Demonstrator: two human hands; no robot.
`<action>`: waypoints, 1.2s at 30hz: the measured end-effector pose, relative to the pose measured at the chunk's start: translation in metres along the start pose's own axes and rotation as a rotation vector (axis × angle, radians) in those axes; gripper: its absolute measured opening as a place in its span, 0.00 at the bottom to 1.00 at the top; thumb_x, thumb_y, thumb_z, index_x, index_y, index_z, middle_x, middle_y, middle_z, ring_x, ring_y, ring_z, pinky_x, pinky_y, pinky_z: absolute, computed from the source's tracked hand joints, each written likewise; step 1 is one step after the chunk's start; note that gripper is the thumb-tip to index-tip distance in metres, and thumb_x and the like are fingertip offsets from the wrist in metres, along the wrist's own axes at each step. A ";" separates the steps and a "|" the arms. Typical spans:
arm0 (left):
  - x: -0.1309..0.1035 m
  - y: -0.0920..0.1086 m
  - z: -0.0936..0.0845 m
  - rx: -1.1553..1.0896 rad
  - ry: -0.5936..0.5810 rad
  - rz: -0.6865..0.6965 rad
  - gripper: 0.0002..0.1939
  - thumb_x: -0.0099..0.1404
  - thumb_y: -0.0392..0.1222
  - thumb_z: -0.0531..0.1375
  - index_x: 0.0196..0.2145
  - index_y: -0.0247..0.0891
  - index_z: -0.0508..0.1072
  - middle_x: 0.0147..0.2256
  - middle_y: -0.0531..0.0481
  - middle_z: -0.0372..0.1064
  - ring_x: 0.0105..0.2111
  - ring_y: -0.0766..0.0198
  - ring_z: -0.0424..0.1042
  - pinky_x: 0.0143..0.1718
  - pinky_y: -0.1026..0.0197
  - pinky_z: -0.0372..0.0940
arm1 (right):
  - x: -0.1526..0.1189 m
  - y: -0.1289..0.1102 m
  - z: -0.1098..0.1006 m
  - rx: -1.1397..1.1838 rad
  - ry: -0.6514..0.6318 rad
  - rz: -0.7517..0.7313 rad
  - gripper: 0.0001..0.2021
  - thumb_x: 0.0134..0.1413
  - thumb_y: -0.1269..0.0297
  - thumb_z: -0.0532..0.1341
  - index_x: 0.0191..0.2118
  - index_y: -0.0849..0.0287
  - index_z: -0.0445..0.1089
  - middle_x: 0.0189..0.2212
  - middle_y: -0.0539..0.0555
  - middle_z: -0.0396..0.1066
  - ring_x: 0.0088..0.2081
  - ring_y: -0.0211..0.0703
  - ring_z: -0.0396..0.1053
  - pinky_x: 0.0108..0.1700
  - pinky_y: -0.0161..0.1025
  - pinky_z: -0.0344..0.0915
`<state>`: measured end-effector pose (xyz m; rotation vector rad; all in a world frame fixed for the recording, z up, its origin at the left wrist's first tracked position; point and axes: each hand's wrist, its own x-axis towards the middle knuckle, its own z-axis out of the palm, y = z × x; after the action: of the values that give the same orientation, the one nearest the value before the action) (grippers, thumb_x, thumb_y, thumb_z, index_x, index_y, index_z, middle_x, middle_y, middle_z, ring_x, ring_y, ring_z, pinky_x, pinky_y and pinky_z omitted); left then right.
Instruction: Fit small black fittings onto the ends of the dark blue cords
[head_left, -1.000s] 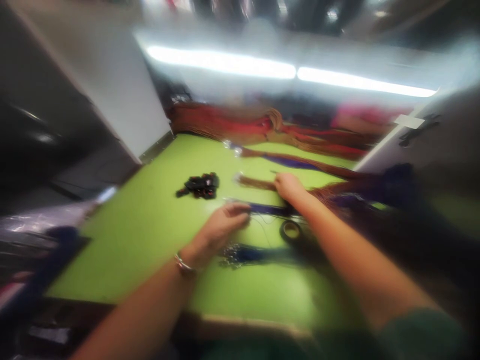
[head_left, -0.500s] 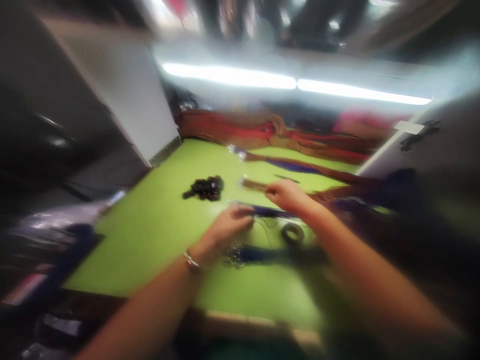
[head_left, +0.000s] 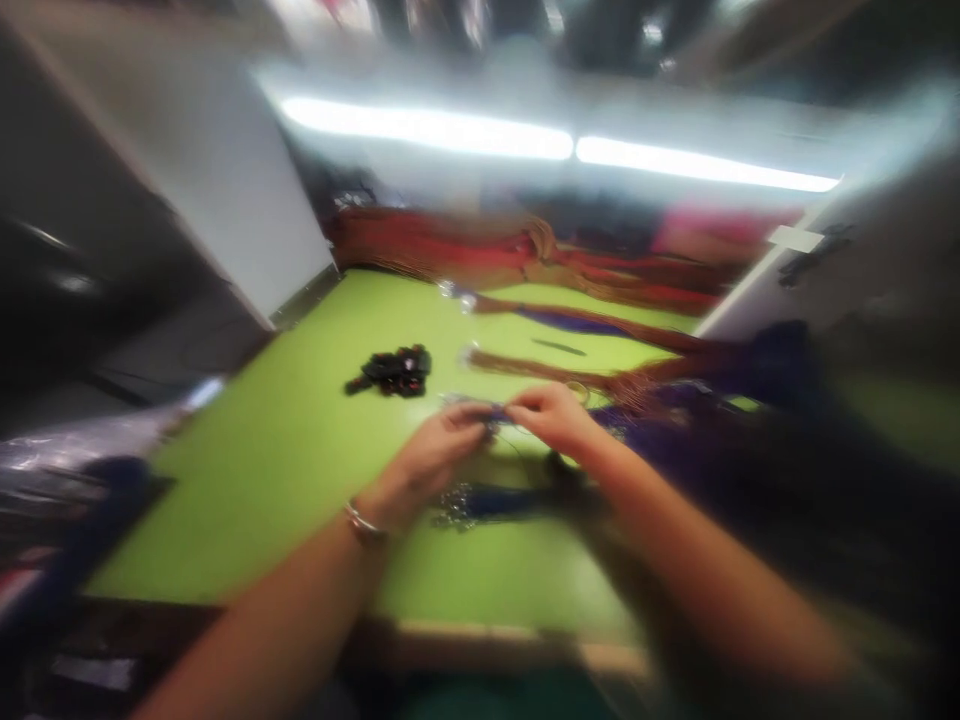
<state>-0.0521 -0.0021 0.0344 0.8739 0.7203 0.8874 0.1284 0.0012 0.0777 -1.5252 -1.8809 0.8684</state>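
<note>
Both hands meet over the green tabletop (head_left: 300, 480). My left hand (head_left: 439, 440), with a bracelet at its wrist, is closed around the end of a bundle of blue wires (head_left: 498, 413). Pinched on the same bundle just to the right, my right hand (head_left: 555, 418) has its fingertips nearly touching the left ones. A thin dark strand hangs below the fingers. Nearer me lies another blue wire bundle (head_left: 502, 502) with shiny metal ends. Brown wires (head_left: 540, 368) with a pale end stretch out just beyond the hands. Blur hides fine detail.
Left of the hands sits a pile of small black parts (head_left: 394, 370). A dark slim tool (head_left: 559, 347) lies farther back, near brown-and-blue wires (head_left: 570, 318). Red and brown wire bundles (head_left: 450, 245) line the back. Upright panels (head_left: 217, 180) flank the table; tube lights (head_left: 427, 128) glow above.
My right hand has moved from the brown wires down and toward me to the blue bundle at my left hand. My left hand keeps its hold. The whole view has shifted slightly.
</note>
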 end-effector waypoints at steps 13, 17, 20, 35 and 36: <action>0.001 -0.002 -0.001 -0.014 0.024 -0.095 0.17 0.52 0.33 0.66 0.42 0.33 0.74 0.37 0.45 0.74 0.35 0.65 0.73 0.41 0.62 0.66 | -0.003 0.019 0.013 -0.107 0.053 -0.067 0.10 0.45 0.69 0.56 0.27 0.60 0.76 0.24 0.50 0.73 0.27 0.35 0.65 0.32 0.31 0.58; 0.000 0.000 0.001 0.008 0.007 -0.093 0.17 0.53 0.34 0.66 0.42 0.33 0.74 0.37 0.45 0.74 0.34 0.66 0.73 0.41 0.62 0.66 | -0.001 0.023 0.012 -0.004 -0.017 -0.068 0.10 0.44 0.72 0.55 0.27 0.62 0.76 0.24 0.50 0.73 0.26 0.34 0.65 0.32 0.30 0.58; 0.000 0.000 0.001 0.018 0.000 -0.086 0.18 0.53 0.35 0.66 0.42 0.34 0.73 0.37 0.45 0.74 0.34 0.66 0.73 0.41 0.61 0.66 | -0.002 0.024 0.012 -0.015 -0.025 -0.070 0.10 0.44 0.72 0.56 0.26 0.63 0.75 0.23 0.50 0.73 0.25 0.33 0.64 0.31 0.30 0.58; 0.002 -0.004 -0.006 0.107 0.012 -0.050 0.17 0.51 0.36 0.68 0.40 0.35 0.75 0.36 0.46 0.74 0.34 0.66 0.72 0.38 0.62 0.66 | -0.012 0.016 0.009 -0.250 0.016 -0.168 0.09 0.46 0.72 0.56 0.25 0.61 0.74 0.22 0.51 0.72 0.24 0.33 0.62 0.29 0.31 0.54; 0.002 -0.004 -0.006 0.099 0.013 -0.055 0.17 0.51 0.36 0.68 0.40 0.35 0.75 0.36 0.46 0.74 0.33 0.66 0.72 0.38 0.63 0.66 | -0.013 0.015 0.009 -0.245 0.018 -0.165 0.09 0.46 0.72 0.56 0.25 0.61 0.74 0.22 0.51 0.72 0.24 0.33 0.62 0.29 0.31 0.54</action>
<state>-0.0548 0.0002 0.0281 0.9330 0.8010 0.8146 0.1333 -0.0104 0.0598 -1.4835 -2.1275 0.5653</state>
